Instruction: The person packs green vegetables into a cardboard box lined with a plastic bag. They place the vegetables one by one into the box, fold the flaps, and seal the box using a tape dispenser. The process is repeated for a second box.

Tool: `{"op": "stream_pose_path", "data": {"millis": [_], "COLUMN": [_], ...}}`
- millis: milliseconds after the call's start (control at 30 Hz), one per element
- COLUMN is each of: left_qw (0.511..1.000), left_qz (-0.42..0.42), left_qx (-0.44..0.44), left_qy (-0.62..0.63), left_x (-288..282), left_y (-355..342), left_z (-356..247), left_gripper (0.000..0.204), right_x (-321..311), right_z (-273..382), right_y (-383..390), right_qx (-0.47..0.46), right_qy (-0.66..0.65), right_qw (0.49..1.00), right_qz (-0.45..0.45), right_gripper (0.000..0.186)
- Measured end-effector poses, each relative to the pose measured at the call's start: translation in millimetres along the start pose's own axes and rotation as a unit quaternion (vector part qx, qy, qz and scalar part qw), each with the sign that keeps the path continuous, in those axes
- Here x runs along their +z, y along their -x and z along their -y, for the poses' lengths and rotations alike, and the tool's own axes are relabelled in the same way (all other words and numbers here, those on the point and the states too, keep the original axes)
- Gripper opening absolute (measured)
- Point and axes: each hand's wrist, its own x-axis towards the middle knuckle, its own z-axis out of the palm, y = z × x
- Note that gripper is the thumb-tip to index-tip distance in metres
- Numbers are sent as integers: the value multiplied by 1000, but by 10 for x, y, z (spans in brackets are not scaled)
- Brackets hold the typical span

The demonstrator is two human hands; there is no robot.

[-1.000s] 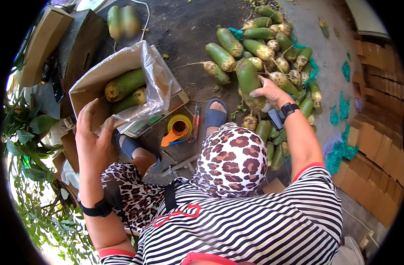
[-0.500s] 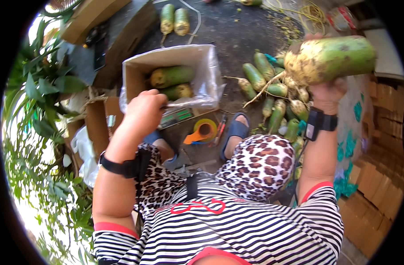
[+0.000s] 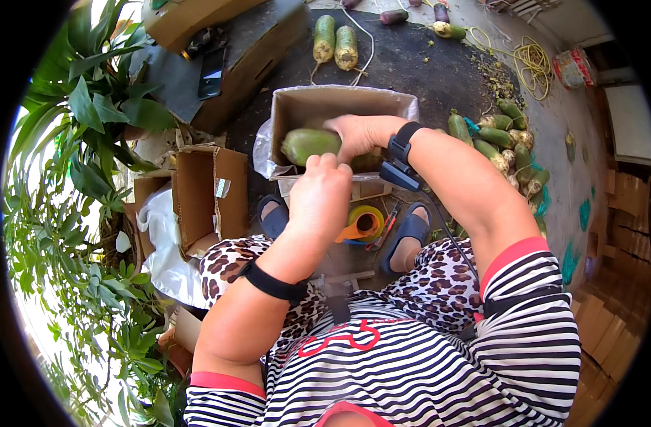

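The dark ground carries an open cardboard box, two green radishes, a heap of radishes, coiled yellow rope and a tape roll.

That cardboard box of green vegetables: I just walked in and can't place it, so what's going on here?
A seated person in a striped top is handling a long green radish-like vegetable at the open brown cardboard box lined with clear plastic. The right hand lies on the vegetable inside the box, and the left hand sits at the box's near rim. A pile of similar green vegetables lies on the ground to the right, and a yellow tape roll sits between the person's feet.
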Motion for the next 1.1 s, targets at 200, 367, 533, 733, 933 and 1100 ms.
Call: {"op": "stream_pose_path", "data": {"millis": [200,367,533,733,933,1100], "left_qw": [999,999,998,963,797,692], "left_qz": [44,35,63,-96,-114,-196], "left_qx": [-10,22,22,-18,-163,-229], "left_qy": [-5,-22,-18,251,571,656], "left_x": [-20,-18,-127,-313,-232,-176], "left_y": [6,-19,-106,-155,-144,-116], "left_z": [-49,6,173,743,1033,1348], "left_gripper": [16,12,13,24,24,15], "right_x": [225,146,-230,-17,517,729], "right_z": [-78,75,211,200,-953,-1689], "right_y": [-367,-89,784,1980,2669,2520], "right_qx": [99,71,-9,-171,-144,-29], "right_qy": [197,266,31,-463,-621,-612], "right_qw": [974,959,983,799,547,539], "right_qz": [43,-59,-183,-343,-542,-578], "right_gripper": [53,36,53,22,17,22]}}
